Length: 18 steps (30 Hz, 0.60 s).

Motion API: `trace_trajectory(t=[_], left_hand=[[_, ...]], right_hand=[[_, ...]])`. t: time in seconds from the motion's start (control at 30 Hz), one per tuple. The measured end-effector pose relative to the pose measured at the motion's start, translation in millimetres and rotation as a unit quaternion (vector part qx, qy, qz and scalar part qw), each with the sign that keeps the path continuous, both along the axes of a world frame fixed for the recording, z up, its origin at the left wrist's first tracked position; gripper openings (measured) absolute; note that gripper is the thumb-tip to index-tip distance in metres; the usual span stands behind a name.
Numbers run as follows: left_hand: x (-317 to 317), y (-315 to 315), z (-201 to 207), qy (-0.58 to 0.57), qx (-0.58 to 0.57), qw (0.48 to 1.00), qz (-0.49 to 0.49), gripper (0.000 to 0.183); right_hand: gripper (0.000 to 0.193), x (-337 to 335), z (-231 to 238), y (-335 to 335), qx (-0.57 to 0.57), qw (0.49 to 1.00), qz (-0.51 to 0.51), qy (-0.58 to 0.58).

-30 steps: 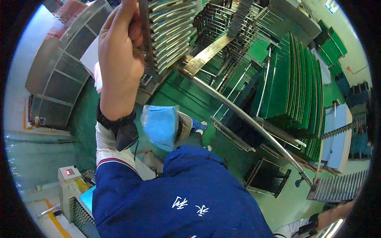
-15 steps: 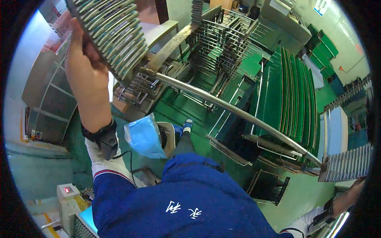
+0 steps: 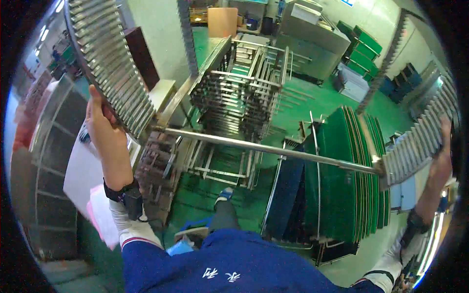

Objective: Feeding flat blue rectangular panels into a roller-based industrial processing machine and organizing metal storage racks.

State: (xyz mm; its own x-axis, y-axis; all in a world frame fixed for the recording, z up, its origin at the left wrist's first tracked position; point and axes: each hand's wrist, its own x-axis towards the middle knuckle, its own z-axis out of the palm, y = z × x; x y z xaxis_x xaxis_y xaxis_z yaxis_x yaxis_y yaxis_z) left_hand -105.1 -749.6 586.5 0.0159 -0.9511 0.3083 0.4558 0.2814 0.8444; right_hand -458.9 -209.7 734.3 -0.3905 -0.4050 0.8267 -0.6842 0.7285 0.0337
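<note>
A large metal rack with slotted sides is held up between my two hands. Its left ribbed panel (image 3: 110, 63) and right ribbed panel (image 3: 415, 146) are joined by a round steel rod (image 3: 273, 148) across the front. At the left panel's lower outer edge, my left hand (image 3: 106, 139) is closed, thumb up along the edge, some fingers hidden behind it. My right hand (image 3: 442, 154) grips the outer side of the right panel near the picture's rim, its fingers partly hidden. Thin toothed uprights rise at the rack's far side.
Ahead stands a metal rack frame (image 3: 234, 97) with many bars. Right of it, a cart carries upright green boards (image 3: 342, 171). A grey machine (image 3: 310, 44) is at the back wall. White and pink sheets (image 3: 100, 215) are at the left; a blue bag (image 3: 181, 246) lies low by my legs.
The view has turned leftward and up. The rack now sits more level, its right panel and my right hand higher in view. Both hands keep their hold.
</note>
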Motion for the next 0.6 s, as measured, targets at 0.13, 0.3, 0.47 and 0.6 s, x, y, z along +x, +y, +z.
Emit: trace_trajectory(t=[0.13,0.3,0.47,0.6], left_hand=[[-46.7,-114.0,-30.9,-0.035,0.046,0.998,-0.04,0.03],[-127.3,-216.0,-68.1,-0.019,0.058,0.995,-0.082,0.029],[-176.6,-313.7,-101.6,-0.089,0.02,0.995,-0.03,0.032],[-210.7,-370.6,-116.0,-0.143,0.008,0.988,-0.054,0.033]], right_hand=[[0.03,-64.7,-48.5,-192.6,-0.278,0.899,0.163,-0.297],[0.027,-121.1,-76.9,-309.7,-0.23,0.923,0.138,-0.276],[0.025,-181.8,-134.9,-394.3,-0.234,0.906,0.168,-0.309],[0.036,-243.1,-185.0,-440.9,-0.195,0.939,0.103,-0.264]])
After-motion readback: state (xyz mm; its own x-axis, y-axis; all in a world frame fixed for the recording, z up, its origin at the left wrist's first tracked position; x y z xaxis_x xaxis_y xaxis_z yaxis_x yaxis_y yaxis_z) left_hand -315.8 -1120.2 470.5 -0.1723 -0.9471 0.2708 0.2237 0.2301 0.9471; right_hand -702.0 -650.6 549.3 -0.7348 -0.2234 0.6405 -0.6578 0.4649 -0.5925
